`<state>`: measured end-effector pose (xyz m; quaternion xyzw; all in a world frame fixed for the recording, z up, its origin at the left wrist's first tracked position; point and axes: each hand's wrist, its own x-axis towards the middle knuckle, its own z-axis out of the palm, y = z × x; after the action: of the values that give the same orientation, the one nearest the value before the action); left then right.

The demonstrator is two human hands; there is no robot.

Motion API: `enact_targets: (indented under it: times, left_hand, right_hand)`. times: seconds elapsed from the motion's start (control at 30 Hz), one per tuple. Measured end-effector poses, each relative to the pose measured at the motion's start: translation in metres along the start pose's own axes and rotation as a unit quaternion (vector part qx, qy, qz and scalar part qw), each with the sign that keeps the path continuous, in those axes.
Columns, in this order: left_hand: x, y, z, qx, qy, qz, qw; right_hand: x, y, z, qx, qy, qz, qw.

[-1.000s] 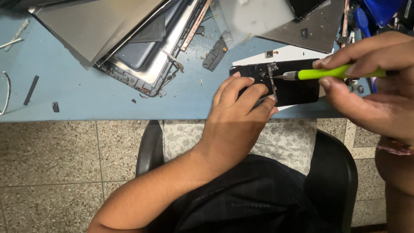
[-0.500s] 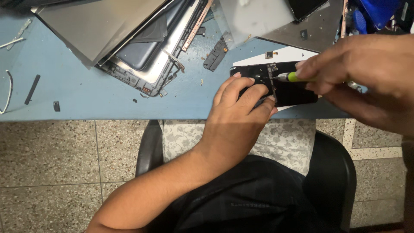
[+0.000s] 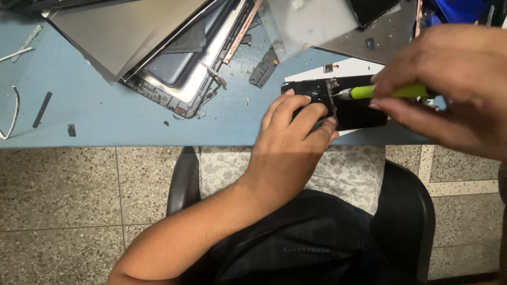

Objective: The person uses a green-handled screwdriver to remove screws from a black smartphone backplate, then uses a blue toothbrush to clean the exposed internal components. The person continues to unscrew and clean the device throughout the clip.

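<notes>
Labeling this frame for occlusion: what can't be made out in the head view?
- Rear of the green screwdriver: covered by the right hand.
- Right hand: wrist cut off by the right edge.
- Black device: left part under the left hand.
- What the tool tip touches: too small.
- Opened laptop: cut off by the top edge.

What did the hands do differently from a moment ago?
The right hand slid up and over the green-handled screwdriver, so it now covers more of the handle; the tip stays on the small black device. The left hand still presses the device down on the blue table. The opened tablet shell has not moved.
</notes>
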<state>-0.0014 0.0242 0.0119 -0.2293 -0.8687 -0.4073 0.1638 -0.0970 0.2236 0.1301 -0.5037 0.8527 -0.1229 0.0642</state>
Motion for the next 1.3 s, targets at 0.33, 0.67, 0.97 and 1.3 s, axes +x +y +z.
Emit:
enact_targets:
  times: [0.33, 0.67, 0.97, 1.3]
  left_hand:
    - [0.000, 0.000, 0.001, 0.005, -0.007, 0.002, 1.000]
    - [0.001, 0.000, -0.001, 0.006, -0.004, 0.002, 1.000]
    - [-0.001, 0.001, -0.002, 0.005, -0.006, 0.002, 1.000]
    - [0.000, 0.000, -0.001, 0.008, -0.007, 0.005, 1.000]
  right_hand:
    - [-0.019, 0.008, 0.007, -0.010, -0.010, 0.039, 0.999]
    - [0.008, -0.004, -0.007, -0.005, 0.015, 0.001, 1.000]
    - [-0.017, 0.008, 0.004, 0.008, 0.018, 0.001, 1.000]
    - [-0.006, 0.003, 0.003, -0.045, -0.025, 0.056, 0.997]
